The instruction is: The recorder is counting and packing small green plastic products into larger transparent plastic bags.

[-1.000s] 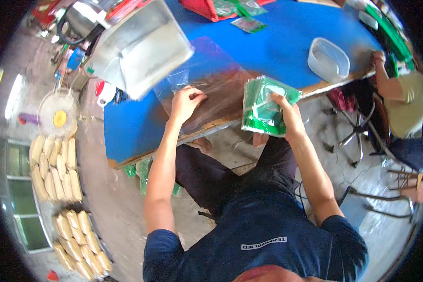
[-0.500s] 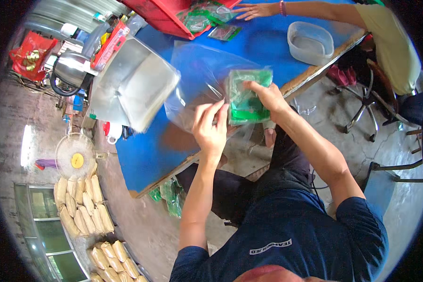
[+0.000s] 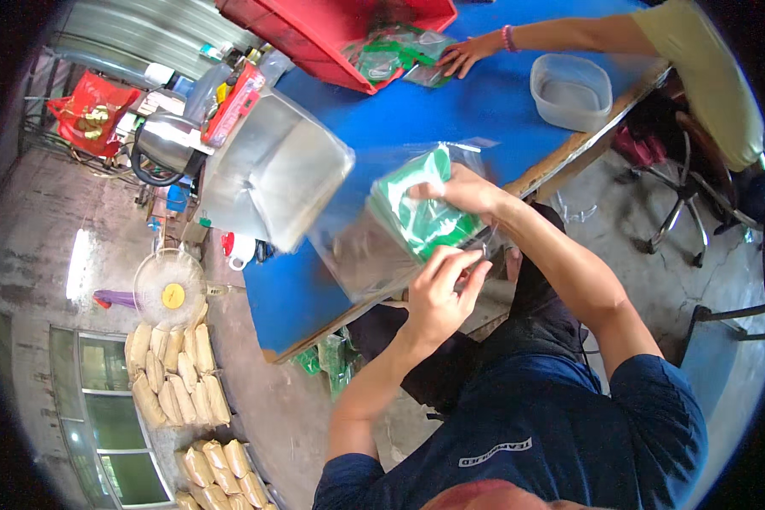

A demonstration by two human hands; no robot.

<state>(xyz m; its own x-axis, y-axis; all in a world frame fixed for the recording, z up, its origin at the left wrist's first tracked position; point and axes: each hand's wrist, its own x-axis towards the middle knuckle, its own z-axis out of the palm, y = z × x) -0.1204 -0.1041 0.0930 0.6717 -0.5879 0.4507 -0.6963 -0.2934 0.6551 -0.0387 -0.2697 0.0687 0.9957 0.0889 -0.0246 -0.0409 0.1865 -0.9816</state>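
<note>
My right hand (image 3: 463, 191) is closed on a stack of green packets (image 3: 425, 204), its thumb lying over the top. Around and under the stack spreads a large clear plastic bag (image 3: 361, 259); whether the stack is fully inside it I cannot tell. Just below the stack's near corner is my left hand (image 3: 444, 289), its fingers curled and the thumb close to them. Anything pinched there is too small or too clear to make out. Both hands are above the blue table (image 3: 285, 302), near its front edge.
A shiny metal tray (image 3: 285, 170) stands at the left, beside a kettle (image 3: 168, 146). A red bin (image 3: 331, 38) sits at the back. Another person's hand (image 3: 472, 53) touches green-edged packets (image 3: 399, 53) there. A clear plastic tub (image 3: 572, 93) stands on the right.
The green stack has tilted. My left hand has moved from its left side to its near lower corner, fingers more curled. The other person's hand has come down onto the packets by the bin.
</note>
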